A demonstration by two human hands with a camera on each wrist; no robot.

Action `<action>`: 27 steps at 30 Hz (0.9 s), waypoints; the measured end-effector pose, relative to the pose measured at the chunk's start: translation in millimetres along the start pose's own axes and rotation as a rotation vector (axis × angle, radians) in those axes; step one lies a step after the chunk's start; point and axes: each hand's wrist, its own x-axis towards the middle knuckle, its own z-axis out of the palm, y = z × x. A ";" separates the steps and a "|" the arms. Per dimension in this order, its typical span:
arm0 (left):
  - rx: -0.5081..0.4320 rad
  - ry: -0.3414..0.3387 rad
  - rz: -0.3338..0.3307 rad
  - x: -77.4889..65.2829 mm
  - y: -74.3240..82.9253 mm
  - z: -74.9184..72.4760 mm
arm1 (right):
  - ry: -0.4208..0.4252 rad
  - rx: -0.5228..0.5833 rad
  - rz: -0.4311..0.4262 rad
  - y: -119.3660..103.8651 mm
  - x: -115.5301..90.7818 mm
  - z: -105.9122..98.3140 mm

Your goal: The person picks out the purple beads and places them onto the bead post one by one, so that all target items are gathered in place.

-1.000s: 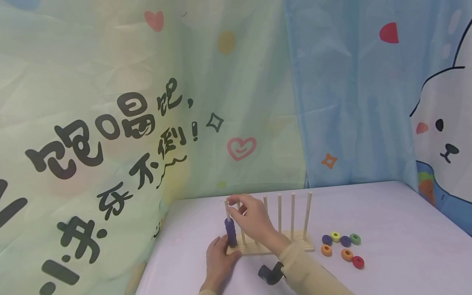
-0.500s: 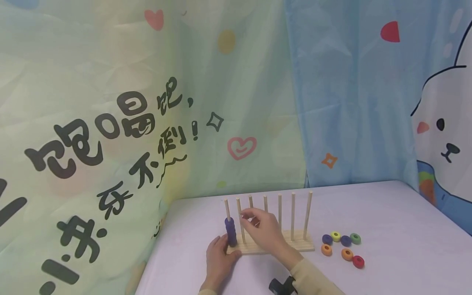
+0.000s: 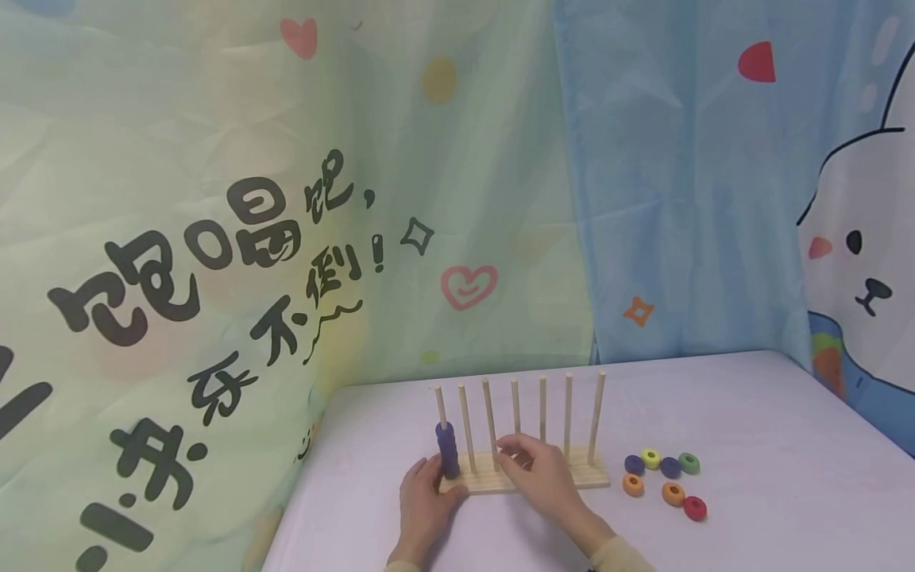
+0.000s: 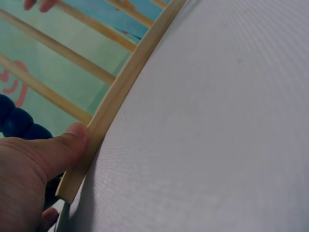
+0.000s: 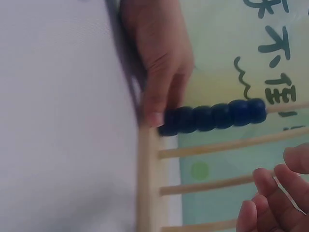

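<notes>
A wooden peg rack (image 3: 500,478) with several upright pegs stands on the table. Dark blue beads (image 3: 446,451) are stacked on its leftmost peg, shown also as a blue bead column (image 5: 212,117) in the right wrist view. My left hand (image 3: 426,502) grips the left end of the base; in the left wrist view its thumb (image 4: 72,140) presses on the base's edge. In front of the middle pegs hovers my right hand (image 3: 543,477), fingers loosely bent and holding nothing. The right wrist view shows those bent fingers (image 5: 273,205) apart from the blue beads.
Right of the rack lie several loose beads: a yellow bead (image 3: 650,457), a green bead (image 3: 689,463), a red bead (image 3: 695,508), an orange bead (image 3: 632,485), another orange one and two dark blue ones. A printed curtain (image 3: 457,199) hangs behind the white-covered table (image 3: 772,477).
My right hand has moved from the top of the leftmost peg, down and to the right, to the middle pegs. The left hand and the bead stack have stayed put.
</notes>
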 end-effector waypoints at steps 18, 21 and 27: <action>-0.006 -0.004 0.000 -0.3 0.5 -0.1 | 0.080 -0.066 0.131 46.4 -33.6 -8.3; -0.001 -0.005 -0.005 -0.3 -0.4 0.8 | 0.078 -0.065 0.172 47.4 -36.0 -11.0; 0.015 -0.010 -0.031 0.5 -0.5 2.3 | 0.084 -0.066 0.220 55.2 -40.2 -18.2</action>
